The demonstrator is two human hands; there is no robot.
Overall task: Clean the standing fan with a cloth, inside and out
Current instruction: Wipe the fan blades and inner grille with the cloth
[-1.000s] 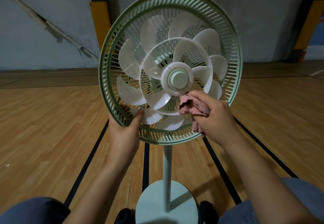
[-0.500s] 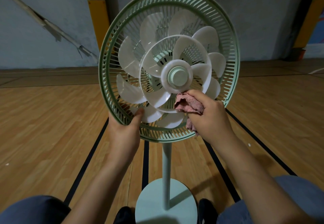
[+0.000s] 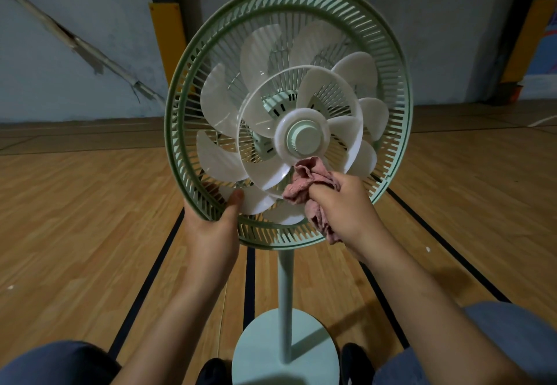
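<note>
A pale green standing fan (image 3: pixel 187 89) faces me with its front cover off, so the white blades (image 3: pixel 220 104) and the round hub (image 3: pixel 303 137) lie bare inside the rear grille. My left hand (image 3: pixel 211 227) grips the grille's lower left rim, thumb over the front edge. My right hand (image 3: pixel 343 203) holds a crumpled pink cloth (image 3: pixel 304 181) and presses it on the blades just below the hub. Part of the cloth hangs under my right palm.
The fan's pole (image 3: pixel 284 300) runs down to a round pale base (image 3: pixel 265 351) between my knees and dark shoes. A wooden gym floor (image 3: pixel 75 218) with black lines surrounds it. Behind stand a grey wall and yellow padded posts (image 3: pixel 162 40).
My right hand and the cloth have slid a little left along the blades under the hub. The left hand has kept its hold on the rim.
</note>
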